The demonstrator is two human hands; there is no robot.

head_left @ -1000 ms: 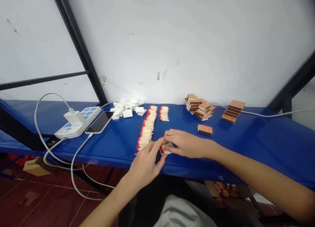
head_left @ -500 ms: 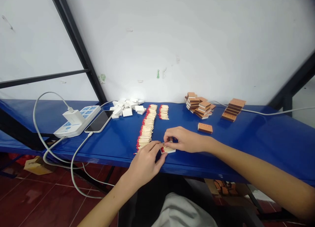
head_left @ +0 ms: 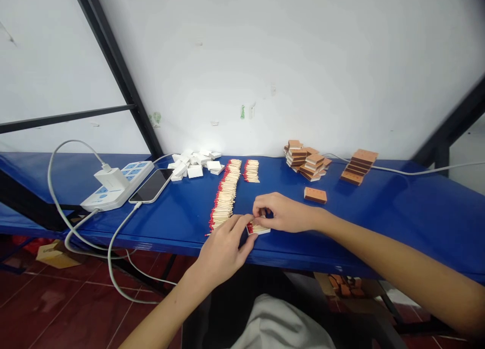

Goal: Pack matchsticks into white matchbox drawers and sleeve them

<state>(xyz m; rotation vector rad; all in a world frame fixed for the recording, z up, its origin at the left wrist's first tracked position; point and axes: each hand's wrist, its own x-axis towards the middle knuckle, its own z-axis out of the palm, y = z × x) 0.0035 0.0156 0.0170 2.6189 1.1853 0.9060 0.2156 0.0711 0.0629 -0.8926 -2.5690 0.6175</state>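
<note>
A small white matchbox tray [head_left: 264, 232] with red-tipped matches [head_left: 253, 228] in it lies near the table's front edge. My left hand [head_left: 226, 244] grips the tray's left end between thumb and fingers. Over the tray, my right hand [head_left: 285, 212] has its thumb and fingertips pinched together on the matches; its fingers partly hide them. Just left of the tray runs a long row of loose matches [head_left: 226, 192], heads to the left. A shorter bunch of matches [head_left: 251, 171] lies behind the tray. One brown matchbox sleeve [head_left: 315, 195] sits beyond my right wrist.
White empty-looking trays [head_left: 195, 171] are heaped at the back. Brown matchbox sleeves [head_left: 313, 163] form a pile, with another stack [head_left: 359, 166] to its right. A phone [head_left: 151, 186] and a power strip [head_left: 113, 191] with cables occupy the left of the blue table [head_left: 397, 217].
The right fingertips have shifted slightly over the tray, and more red match heads show inside it. Both hands stay at the tray; the whole view has shifted a little.
</note>
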